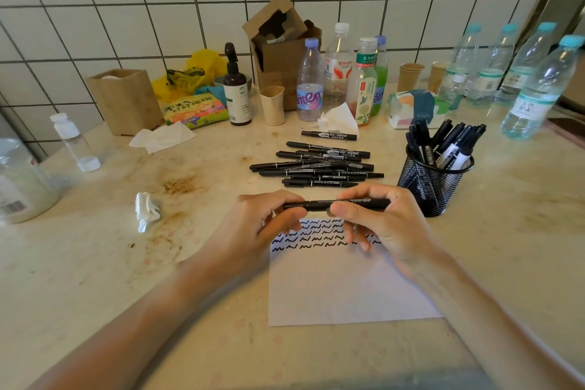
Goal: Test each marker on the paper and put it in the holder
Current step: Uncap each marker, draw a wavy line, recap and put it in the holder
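Marker [319,205] lies crosswise at frame centre, pinched by left hand [253,231] and right hand [383,225]; holder [433,177] sits nearer the right.

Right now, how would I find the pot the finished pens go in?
Look at the white paper covered in squiggles, then go up and right past the right hand. The holder is a black wire-mesh cup. It alone holds markers standing up; the loose pile of markers lies flat.

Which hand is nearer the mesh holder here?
Right. The right hand grips the marker just left of the mesh holder, nearly touching it; the left hand holds the marker's other end, farther left.
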